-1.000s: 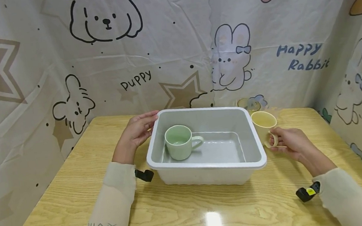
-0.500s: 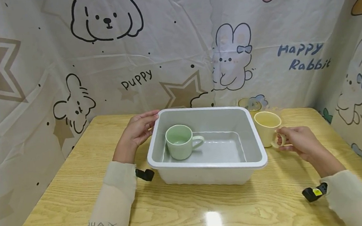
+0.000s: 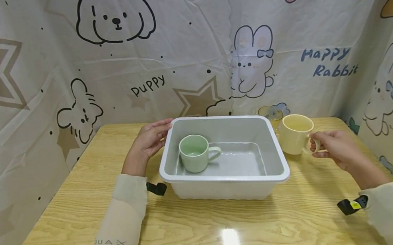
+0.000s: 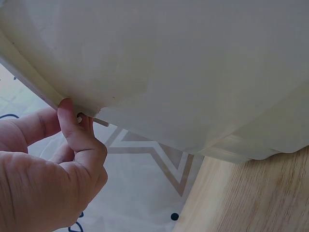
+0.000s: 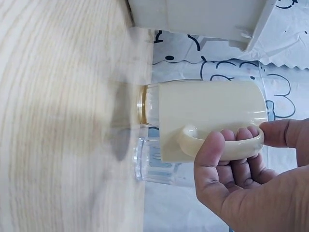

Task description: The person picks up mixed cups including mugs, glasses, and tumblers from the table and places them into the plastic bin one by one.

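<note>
My right hand grips the handle of a pale yellow mug, which is upright just right of the basin. In the right wrist view the mug hangs a little above the tabletop, fingers hooked through its handle and thumb at the handle's upper end. My left hand holds the back left corner of a light grey plastic basin. From the left wrist view, the fingers curl at the basin's rim. A light green mug stands inside the basin on its left side, handle pointing right.
Behind the yellow mug stand two clear drinking glasses, one with an amber base and one colourless. The wooden table meets a printed cloth backdrop at the back and sides.
My right hand has moved the yellow mug to the right and slightly up, away from the basin's side. The left hand, basin and green mug have stayed put.
</note>
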Demonstrator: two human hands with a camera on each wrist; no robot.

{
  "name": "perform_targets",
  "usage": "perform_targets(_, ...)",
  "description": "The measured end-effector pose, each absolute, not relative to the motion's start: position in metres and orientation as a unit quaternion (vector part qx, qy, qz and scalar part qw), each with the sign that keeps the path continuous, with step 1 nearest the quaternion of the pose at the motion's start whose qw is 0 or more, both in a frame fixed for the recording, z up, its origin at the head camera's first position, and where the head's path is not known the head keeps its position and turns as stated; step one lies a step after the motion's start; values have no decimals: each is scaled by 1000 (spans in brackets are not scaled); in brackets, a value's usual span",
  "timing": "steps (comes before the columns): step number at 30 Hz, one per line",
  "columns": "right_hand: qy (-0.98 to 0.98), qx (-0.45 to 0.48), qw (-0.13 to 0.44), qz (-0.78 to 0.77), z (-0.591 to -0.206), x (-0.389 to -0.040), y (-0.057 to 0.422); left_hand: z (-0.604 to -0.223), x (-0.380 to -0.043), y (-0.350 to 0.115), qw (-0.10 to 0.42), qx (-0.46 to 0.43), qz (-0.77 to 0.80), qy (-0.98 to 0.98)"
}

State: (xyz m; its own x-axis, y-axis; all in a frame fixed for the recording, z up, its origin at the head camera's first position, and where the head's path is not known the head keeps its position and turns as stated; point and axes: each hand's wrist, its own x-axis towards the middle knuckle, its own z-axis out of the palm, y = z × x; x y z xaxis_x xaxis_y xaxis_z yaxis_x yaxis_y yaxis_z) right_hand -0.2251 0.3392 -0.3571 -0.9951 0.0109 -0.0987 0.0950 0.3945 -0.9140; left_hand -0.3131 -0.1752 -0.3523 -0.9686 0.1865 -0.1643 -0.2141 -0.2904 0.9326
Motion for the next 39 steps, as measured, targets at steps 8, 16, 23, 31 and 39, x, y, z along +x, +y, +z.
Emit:
perform_targets(8, 814, 27, 17, -579, -335, -221, 343, -350, -312, -174, 127, -12, 803, 582)
perform_targets(16, 790, 41, -1, -612, -313, -216, 341, -350, -314, -171, 125, -10, 803, 582)
perform_targets(23, 832, 43, -9, -553, -294, -214, 336, -352, -316, -172, 124, -13, 804, 581)
perform_targets(31, 846, 28, -44, -530, -272, -213, 329, -352, -316, -173, 127, -9, 803, 583)
perform_targets(39, 846, 21, -62, -530, -249, -210, 317, -352, -313, -174, 124, -14, 805, 580)
